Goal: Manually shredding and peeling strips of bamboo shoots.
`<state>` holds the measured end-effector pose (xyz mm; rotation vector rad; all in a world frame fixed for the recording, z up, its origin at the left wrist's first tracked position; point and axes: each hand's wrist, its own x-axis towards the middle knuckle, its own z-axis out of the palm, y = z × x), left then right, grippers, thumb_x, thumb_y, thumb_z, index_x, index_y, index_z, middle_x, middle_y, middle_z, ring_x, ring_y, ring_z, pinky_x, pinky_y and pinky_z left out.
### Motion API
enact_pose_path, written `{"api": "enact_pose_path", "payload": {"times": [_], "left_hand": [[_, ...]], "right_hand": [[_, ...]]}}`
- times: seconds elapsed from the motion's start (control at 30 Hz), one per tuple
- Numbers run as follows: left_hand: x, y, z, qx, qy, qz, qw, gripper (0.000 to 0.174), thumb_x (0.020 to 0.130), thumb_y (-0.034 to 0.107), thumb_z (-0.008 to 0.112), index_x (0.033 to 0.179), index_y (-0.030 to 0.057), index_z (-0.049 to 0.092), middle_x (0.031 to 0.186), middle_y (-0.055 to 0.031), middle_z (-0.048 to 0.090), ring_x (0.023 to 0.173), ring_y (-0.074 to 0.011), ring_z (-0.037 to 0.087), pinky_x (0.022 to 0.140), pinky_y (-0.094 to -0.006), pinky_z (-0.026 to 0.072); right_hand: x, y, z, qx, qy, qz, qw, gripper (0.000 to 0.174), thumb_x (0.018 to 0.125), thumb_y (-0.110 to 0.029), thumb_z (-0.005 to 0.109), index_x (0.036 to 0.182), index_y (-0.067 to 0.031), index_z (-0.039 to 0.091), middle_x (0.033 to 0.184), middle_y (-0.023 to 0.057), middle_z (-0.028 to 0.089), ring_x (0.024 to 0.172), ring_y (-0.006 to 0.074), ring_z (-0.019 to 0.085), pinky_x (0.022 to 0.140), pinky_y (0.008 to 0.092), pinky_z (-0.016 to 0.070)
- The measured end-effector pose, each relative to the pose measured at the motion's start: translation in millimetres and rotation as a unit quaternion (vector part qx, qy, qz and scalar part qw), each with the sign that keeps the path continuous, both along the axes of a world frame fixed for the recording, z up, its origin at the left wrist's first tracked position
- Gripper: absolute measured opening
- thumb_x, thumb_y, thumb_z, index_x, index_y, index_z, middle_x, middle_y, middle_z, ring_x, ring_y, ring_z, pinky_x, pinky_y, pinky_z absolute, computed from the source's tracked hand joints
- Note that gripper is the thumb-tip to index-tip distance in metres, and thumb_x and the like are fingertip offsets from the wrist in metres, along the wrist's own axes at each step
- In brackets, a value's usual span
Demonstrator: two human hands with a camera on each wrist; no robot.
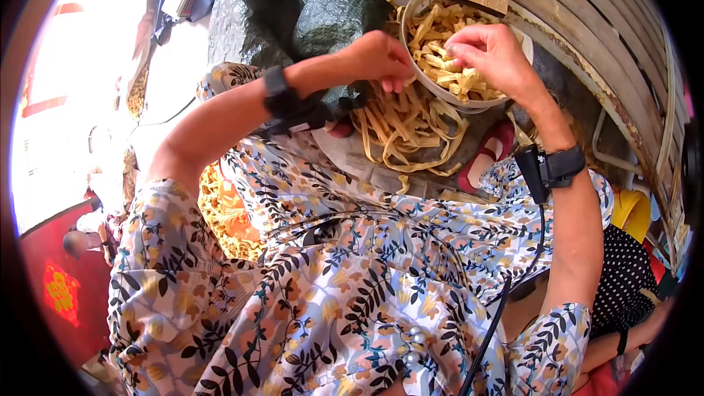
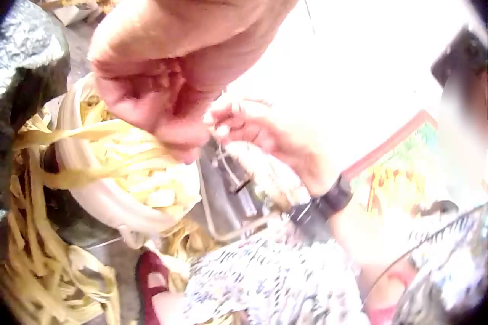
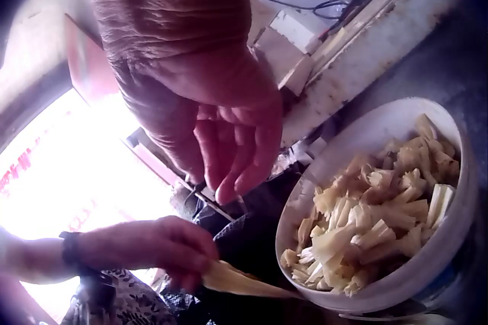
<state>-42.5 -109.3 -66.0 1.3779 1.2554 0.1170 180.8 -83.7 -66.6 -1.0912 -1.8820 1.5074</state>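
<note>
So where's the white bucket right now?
In the head view, the white bucket is above and right of the middle, with the right hand over it and loose yellow strips beside it.

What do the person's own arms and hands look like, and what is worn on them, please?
The left hand and right hand are bare. Each wrist carries a black strap (left strap, right strap) with a black device; a thin black cable runs from the right one. The short sleeves are pale, with dark leaves and yellowish-orange blossoms.
</note>
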Motion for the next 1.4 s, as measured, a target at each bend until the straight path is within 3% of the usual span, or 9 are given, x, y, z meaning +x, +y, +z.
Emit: {"api": "enact_pose_path", "payload": {"times": [0.43, 0.53, 0.67, 0.77, 0.87, 1.03, 1.13, 1.27, 1.4], "left_hand": [[4, 24, 171, 0.094, -0.443, 0.015, 0.891, 0.023, 0.091, 0.016, 0.045, 0.071, 0.0063, 0.050, 0.049, 0.0075, 0.039, 0.040, 0.0001, 0.031, 0.041, -0.0162, 0.0230], [10, 21, 173, -0.066, -0.552, 0.060, 0.829, 0.022, 0.092, 0.015, 0.042, 0.075, 0.0046, 0.050, 0.054, 0.0069, 0.041, 0.041, -0.0004, 0.033, 0.043, -0.0158, 0.0253], [49, 9, 175, -0.216, -0.612, 0.078, 0.757, 0.018, 0.092, 0.014, 0.040, 0.081, 0.0023, 0.048, 0.061, 0.0037, 0.045, 0.045, -0.0017, 0.036, 0.046, -0.0154, 0.0270], [51, -20, 201, 0.037, -0.478, 0.083, 0.874, 0.014, 0.092, 0.011, 0.041, 0.084, 0.0013, 0.047, 0.064, 0.0008, 0.047, 0.047, -0.0033, 0.038, 0.050, -0.0158, 0.0275], [13, 7, 187, -0.202, -0.643, 0.165, 0.721, 0.016, 0.092, 0.012, 0.040, 0.084, 0.0012, 0.048, 0.062, 0.0024, 0.047, 0.046, -0.0032, 0.038, 0.051, -0.0187, 0.0292], [-49, 26, 156, -0.142, -0.632, 0.228, 0.727, 0.017, 0.091, 0.011, 0.038, 0.085, 0.0019, 0.051, 0.060, 0.0035, 0.046, 0.046, -0.0036, 0.040, 0.049, -0.0199, 0.0311], [-106, 51, 137, -0.099, -0.655, 0.260, 0.702, 0.017, 0.089, 0.012, 0.040, 0.083, 0.0028, 0.053, 0.060, 0.0031, 0.047, 0.046, -0.0047, 0.042, 0.047, -0.0184, 0.0337], [-202, 99, 86, -0.146, -0.662, 0.241, 0.695, 0.016, 0.087, 0.014, 0.043, 0.081, 0.0030, 0.054, 0.061, 0.0021, 0.050, 0.048, -0.0059, 0.047, 0.047, -0.0163, 0.0393], [-148, 75, 50, 0.153, -0.088, 0.095, 0.980, 0.021, 0.084, 0.017, 0.056, 0.100, 0.0046, 0.058, 0.058, 0.0017, 0.053, 0.047, -0.0043, 0.045, 0.042, -0.0181, 0.0357]], "right_hand": [[6, -33, 99, -0.008, 0.086, 0.021, 0.996, 0.020, 0.080, -0.019, 0.063, 0.094, -0.0038, 0.062, 0.081, 0.0034, 0.061, 0.073, 0.0070, 0.056, 0.069, 0.0215, 0.0451], [19, -38, 106, 0.245, -0.015, -0.099, 0.964, 0.032, 0.074, -0.015, 0.068, 0.102, -0.0033, 0.058, 0.095, 0.0046, 0.061, 0.086, 0.0123, 0.057, 0.078, 0.0254, 0.0455], [-29, -68, 108, 0.186, 0.061, -0.117, 0.974, 0.027, 0.074, -0.014, 0.067, 0.098, -0.0025, 0.060, 0.095, 0.0052, 0.063, 0.087, 0.0136, 0.059, 0.076, 0.0264, 0.0470], [-36, -60, 82, 0.036, 0.150, -0.082, 0.985, 0.019, 0.076, -0.014, 0.066, 0.091, -0.0018, 0.062, 0.087, 0.0046, 0.064, 0.080, 0.0112, 0.061, 0.070, 0.0235, 0.0485], [-8, -60, 87, 0.086, 0.042, -0.122, 0.988, 0.012, 0.078, -0.011, 0.062, 0.084, -0.0006, 0.062, 0.072, 0.0004, 0.060, 0.064, 0.0072, 0.055, 0.059, 0.0186, 0.0436], [24, -71, 96, 0.225, -0.069, -0.001, 0.972, 0.016, 0.076, -0.017, 0.062, 0.080, -0.0012, 0.062, 0.066, -0.0021, 0.055, 0.060, 0.0068, 0.050, 0.057, 0.0179, 0.0393], [51, -98, 130, -0.024, -0.027, -0.066, 0.997, 0.022, 0.073, -0.020, 0.061, 0.079, 0.0012, 0.063, 0.066, 0.0007, 0.056, 0.060, 0.0096, 0.053, 0.057, 0.0219, 0.0428], [146, -113, 139, -0.018, -0.058, -0.231, 0.971, 0.017, 0.083, -0.017, 0.054, 0.073, -0.0030, 0.052, 0.054, -0.0005, 0.050, 0.042, 0.0021, 0.041, 0.037, 0.0151, 0.0286], [117, -109, 154, -0.007, -0.192, -0.184, 0.964, 0.016, 0.085, -0.015, 0.053, 0.077, -0.0028, 0.058, 0.052, -0.0030, 0.047, 0.043, 0.0021, 0.038, 0.039, 0.0170, 0.0249]]}}
